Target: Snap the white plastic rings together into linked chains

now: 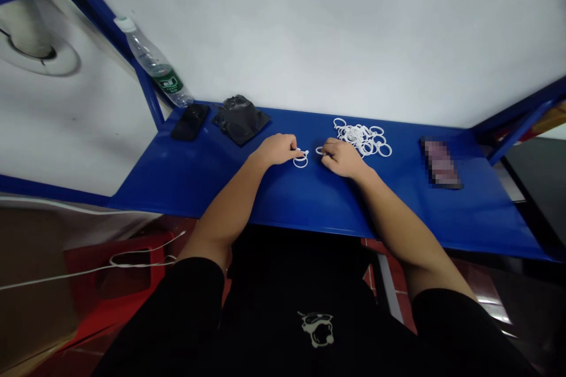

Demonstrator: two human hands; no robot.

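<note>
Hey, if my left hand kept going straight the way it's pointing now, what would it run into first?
Probably the white plastic ring right at its fingertips: your left hand may already be touching it, though depth is hard to judge from this view. Beyond the ring lies your right hand.

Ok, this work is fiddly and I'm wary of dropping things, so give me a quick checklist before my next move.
1. White plastic ring at the fingertips of the left hand: ok.
2. Firm grip on that ring: cannot tell, the fingers hide the contact.
3. Right hand at a second white plastic ring: ok, though its fingers cover part of the ring.
4. Loose pile of white plastic rings just beyond the right hand, within reach: ok.
5. Clear plastic water bottle at the far left corner of the blue metal shelf top, away from both hands: ok.
</note>
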